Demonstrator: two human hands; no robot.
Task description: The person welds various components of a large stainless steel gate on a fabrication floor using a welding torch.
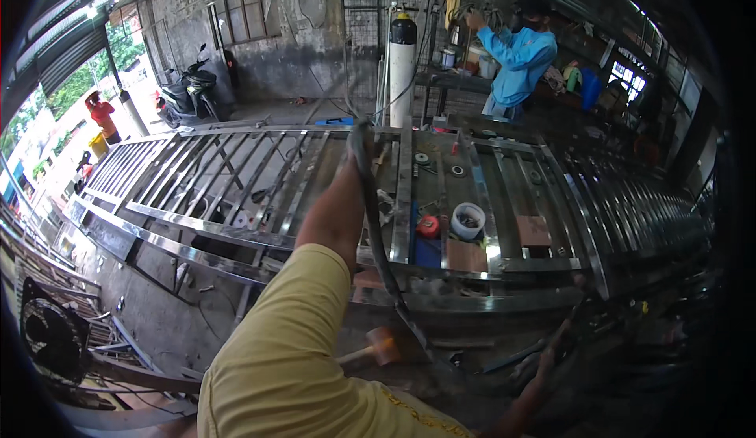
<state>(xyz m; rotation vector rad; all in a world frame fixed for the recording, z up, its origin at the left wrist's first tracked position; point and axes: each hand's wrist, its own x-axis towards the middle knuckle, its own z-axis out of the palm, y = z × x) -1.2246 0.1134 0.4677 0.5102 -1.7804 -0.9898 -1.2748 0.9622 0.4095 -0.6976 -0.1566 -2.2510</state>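
My left arm, in a yellow sleeve, reaches forward over a long frame of shiny metal bars [197, 219]. At its end my left hand [358, 148] is closed around a thick dark cable [378, 253], which hangs down past the forearm towards my lap. Low on the right, my right hand [573, 312] is near the frame's front edge, dark and smeared, so its fingers do not show. A mallet [383, 347] with an orange-brown head lies below my left arm.
On the frame are a white bucket [468, 221], a red round container [428, 227] and grinding discs [457, 171]. Behind stand a tall gas cylinder [402, 72], a motorbike [189, 91] and a person in blue [521, 60]. A fan [53, 332] sits left; a person in red [101, 115] stands beyond.
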